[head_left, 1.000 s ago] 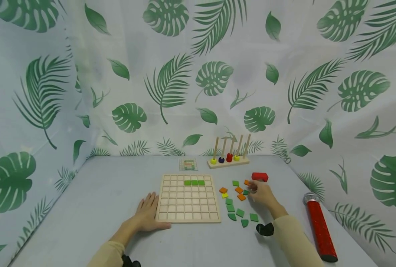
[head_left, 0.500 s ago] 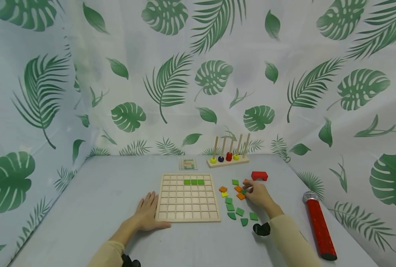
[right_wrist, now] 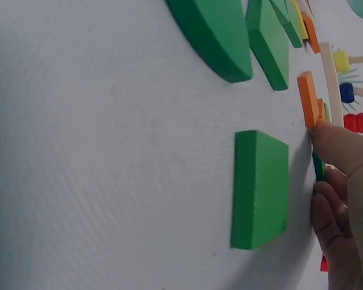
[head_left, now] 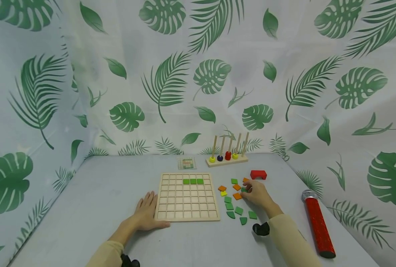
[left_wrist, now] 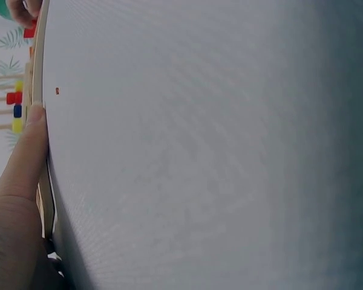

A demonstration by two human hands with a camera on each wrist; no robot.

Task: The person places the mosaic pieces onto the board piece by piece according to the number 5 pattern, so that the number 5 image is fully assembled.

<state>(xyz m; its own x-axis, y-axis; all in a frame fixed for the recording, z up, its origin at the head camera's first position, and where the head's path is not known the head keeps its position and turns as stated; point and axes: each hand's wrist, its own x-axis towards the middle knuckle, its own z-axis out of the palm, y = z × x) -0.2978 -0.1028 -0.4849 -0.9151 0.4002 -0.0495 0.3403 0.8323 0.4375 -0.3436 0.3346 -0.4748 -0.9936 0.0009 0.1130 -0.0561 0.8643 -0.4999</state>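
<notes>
1. Pale wooden grid board (head_left: 189,214): lying flat on white-covered desk (head_left: 198,246), between both hands.
2. Bright green square tiles (head_left: 193,181): three, seated side by side in second row from board's far edge.
3. Left hand (head_left: 147,215): fingers extended along board's left edge, thumb stretched along near edge and touching it; holding nothing.
4. Right hand (head_left: 259,194): right of board, low among loose pieces; thumb and fingers curved about small dark green tile (head_left: 243,189), fingertips just beside orange diamond-shaped tile (head_left: 245,180). Cannot tell whether pinched or merely straddled.
5. Scattered between board and right forearm: yellow tile (head_left: 223,193), loose green square tile (head_left: 252,215) with others alike, green quarter-round tiles (head_left: 243,221), further orange diamonds.
6. Beyond board: printed grid-pattern card (head_left: 186,163); to its right, light wooden peg stand (head_left: 226,162) with yellow, dark blue and red beads.
7. Beyond right hand: red arched block (head_left: 258,174). Far right: red cylinder with silvery end (head_left: 319,224).
</notes>
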